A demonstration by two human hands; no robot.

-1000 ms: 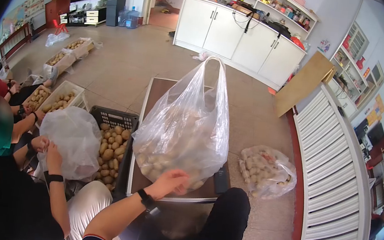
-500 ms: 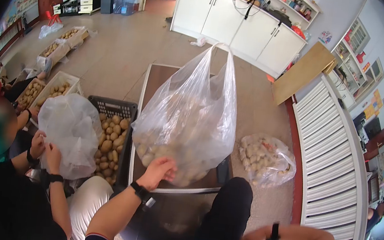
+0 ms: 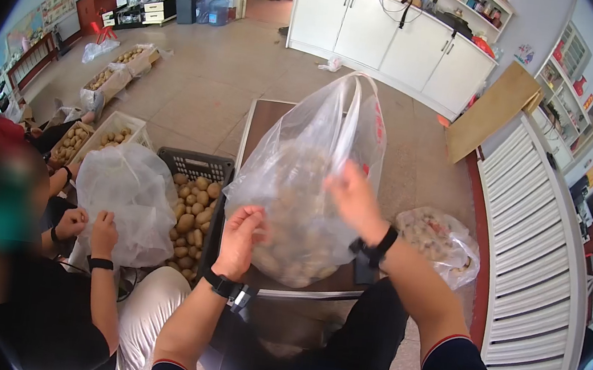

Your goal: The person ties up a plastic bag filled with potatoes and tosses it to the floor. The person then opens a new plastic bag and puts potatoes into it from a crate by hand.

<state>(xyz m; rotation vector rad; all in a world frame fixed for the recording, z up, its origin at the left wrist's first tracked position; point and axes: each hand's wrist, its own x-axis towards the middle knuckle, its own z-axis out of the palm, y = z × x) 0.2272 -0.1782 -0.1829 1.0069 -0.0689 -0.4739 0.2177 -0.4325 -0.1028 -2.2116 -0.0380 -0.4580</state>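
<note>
In front of me a clear plastic bag of potatoes (image 3: 289, 250) stands upright, its handle loops (image 3: 356, 97) pointing up. It rests on a brown board with a pale metal rim (image 3: 264, 119). My left hand (image 3: 237, 240) is at the bag's near left side with fingers curled together; whether film is between them is hidden. My right hand (image 3: 355, 200) is in front of the bag's right side, below the loops, its fingers smeared by motion. A dark flat object (image 3: 365, 272) lies at the board's right corner.
To the left stands a black crate (image 3: 196, 166) of potatoes. Beside it a seated person's hands (image 3: 102, 232) hold a whitish plastic bag (image 3: 126, 202). Another filled bag (image 3: 440, 241) lies on the floor to the right, near a white railing (image 3: 530, 248). White cabinets (image 3: 386, 38) stand behind.
My right hand has come up from beside my right knee to the bag's front. My left hand has risen slightly along the bag and its fingers have curled. The view has shifted somewhat.
</note>
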